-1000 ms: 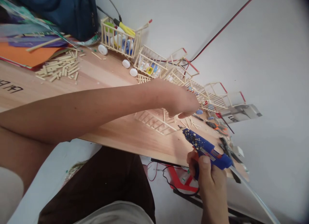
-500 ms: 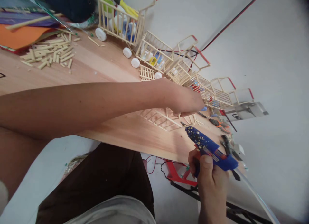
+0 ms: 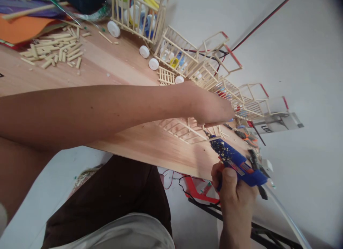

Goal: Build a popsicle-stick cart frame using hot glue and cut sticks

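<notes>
The right hand [image 3: 233, 191] is clamped on the handle of a blue glue gun [image 3: 237, 163] above the counter's [image 3: 120, 70] near edge. The gun's long axis slants up-left, with the nozzle at a flat stick frame [image 3: 179, 129]. The left hand [image 3: 214, 111] rests on the frame, but its grip cannot be told. Stick carts [image 3: 174, 52] stand behind.

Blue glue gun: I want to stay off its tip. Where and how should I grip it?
Grip the blue glue gun by its handle, from the table's near edge, as the right hand does. Its nozzle points at the stick frame, so the handle faces the person.
</notes>
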`<state>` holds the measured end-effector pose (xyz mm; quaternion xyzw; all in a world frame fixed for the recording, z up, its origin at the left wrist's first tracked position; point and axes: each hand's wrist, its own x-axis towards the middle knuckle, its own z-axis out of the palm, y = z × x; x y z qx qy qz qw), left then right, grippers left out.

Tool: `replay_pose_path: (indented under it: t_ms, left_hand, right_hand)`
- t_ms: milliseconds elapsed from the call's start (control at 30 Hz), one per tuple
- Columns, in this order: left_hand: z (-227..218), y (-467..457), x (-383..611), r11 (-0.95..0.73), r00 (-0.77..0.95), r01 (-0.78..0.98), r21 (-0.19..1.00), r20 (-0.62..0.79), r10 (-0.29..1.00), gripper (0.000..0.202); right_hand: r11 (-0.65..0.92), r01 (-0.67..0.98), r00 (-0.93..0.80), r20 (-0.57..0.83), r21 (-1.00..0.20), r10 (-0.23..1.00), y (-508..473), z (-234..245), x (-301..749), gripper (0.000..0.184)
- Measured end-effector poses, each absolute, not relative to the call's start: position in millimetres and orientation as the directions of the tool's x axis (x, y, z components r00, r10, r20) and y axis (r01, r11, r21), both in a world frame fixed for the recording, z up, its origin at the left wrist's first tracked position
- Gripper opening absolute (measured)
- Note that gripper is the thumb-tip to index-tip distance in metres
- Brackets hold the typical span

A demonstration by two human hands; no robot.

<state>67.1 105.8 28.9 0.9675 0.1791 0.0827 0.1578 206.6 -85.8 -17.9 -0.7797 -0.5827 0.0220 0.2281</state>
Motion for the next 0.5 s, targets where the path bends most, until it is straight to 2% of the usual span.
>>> replay_pose_path:
  t_ms: [267,400,500]
  left_hand:
    - [28.0,105.0,67.8,-0.883,0.919,0.332,0.331,0.097,0.382,0.018]
    - [26.6,106.6,68.3,-0.884,0.925,0.296,0.361,0.123,0.36,0.016]
    - [25.5,108.5,68.7,-0.896,0.931,0.286,0.339,0.122,0.343,0.017]
  right_hand:
    - [-0.196,0.897,0.31,0.247,-0.397,0.918,-86.0,-22.5,215.7,0.055]
    - [-0.225,0.919,0.314,0.256,-0.323,0.914,-87.0,-21.4,214.0,0.057]
    - [-0.213,0.94,0.285,0.266,-0.267,0.921,-86.7,-20.2,211.5,0.056]
